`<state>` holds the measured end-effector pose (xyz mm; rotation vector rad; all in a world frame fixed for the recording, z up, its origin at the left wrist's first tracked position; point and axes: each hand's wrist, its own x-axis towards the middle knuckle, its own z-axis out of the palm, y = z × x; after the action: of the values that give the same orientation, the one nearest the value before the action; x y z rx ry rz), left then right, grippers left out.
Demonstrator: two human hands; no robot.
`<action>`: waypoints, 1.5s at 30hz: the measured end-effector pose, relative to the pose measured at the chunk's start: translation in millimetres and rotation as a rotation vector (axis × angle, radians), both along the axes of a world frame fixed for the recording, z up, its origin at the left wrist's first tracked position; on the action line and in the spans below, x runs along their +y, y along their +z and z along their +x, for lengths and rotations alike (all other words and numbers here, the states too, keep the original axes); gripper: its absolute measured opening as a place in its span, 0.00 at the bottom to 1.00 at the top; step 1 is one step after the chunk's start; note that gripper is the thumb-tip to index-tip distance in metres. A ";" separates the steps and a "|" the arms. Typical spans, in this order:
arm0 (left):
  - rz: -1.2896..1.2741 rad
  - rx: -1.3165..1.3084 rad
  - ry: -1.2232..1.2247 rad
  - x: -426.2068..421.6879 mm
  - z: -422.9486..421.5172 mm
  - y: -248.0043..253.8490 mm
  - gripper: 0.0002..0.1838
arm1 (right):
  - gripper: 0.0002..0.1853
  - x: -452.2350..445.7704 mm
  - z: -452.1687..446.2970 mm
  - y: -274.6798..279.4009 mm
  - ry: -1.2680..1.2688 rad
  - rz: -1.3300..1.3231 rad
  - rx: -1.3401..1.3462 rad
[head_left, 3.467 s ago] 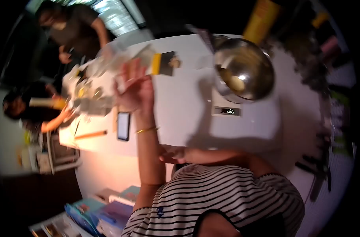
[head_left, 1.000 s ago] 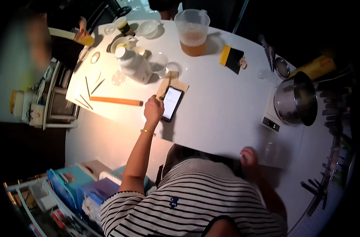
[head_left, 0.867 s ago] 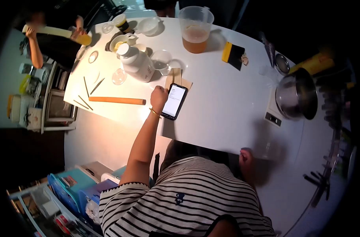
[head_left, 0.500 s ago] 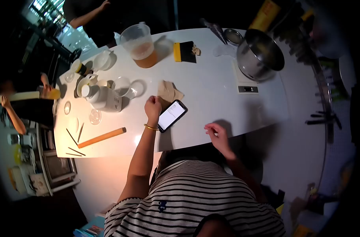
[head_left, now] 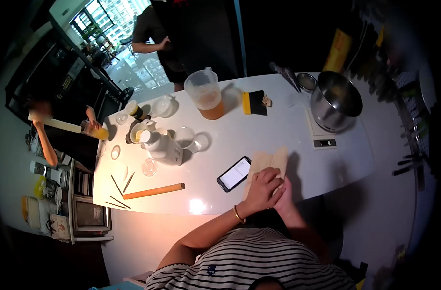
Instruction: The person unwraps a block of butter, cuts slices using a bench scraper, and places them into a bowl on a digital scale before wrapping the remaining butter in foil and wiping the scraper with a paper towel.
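Observation:
A tan paper towel (head_left: 267,162) hangs from my two hands at the near edge of the white table. My left hand (head_left: 263,189), with a gold bangle at the wrist, lies over it with the fingers curled. Close against it, my right hand (head_left: 284,195) grips the towel from the right side, its fingers partly hidden. Just left of the towel, a black phone (head_left: 234,174) with a lit white screen rests on the table.
A measuring jug of amber liquid (head_left: 210,107), a yellow-and-black scraper (head_left: 253,103) and a metal pot (head_left: 334,108) on a scale (head_left: 325,143) stand farther back. Left are a white bottle (head_left: 166,149), a wooden stick (head_left: 153,191) and several cups. Two people are beyond the table.
My left hand has carried the paper towel from behind the phone to the right, and it is now unfolded. My right hand has joined it there. The view has shifted.

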<state>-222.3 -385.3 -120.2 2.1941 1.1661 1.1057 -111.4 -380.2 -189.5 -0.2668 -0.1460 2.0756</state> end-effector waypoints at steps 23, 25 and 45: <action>-0.283 0.301 -0.029 -32.1 -124.2 -21.9 0.15 | 0.15 -32.0 -48.3 -18.5 0.477 0.374 -0.809; -0.359 0.474 -0.077 -36.3 -133.1 -24.8 0.14 | 0.10 -37.3 -64.0 -6.2 0.465 0.588 -1.097; -0.722 -0.132 -0.187 -31.5 -163.1 4.4 0.13 | 0.11 -42.0 -50.9 -9.2 0.317 0.619 -1.229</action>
<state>-385.3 -416.8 -115.9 1.6003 1.0578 0.6033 -162.3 -422.2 -198.7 -1.1366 -1.5977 1.7574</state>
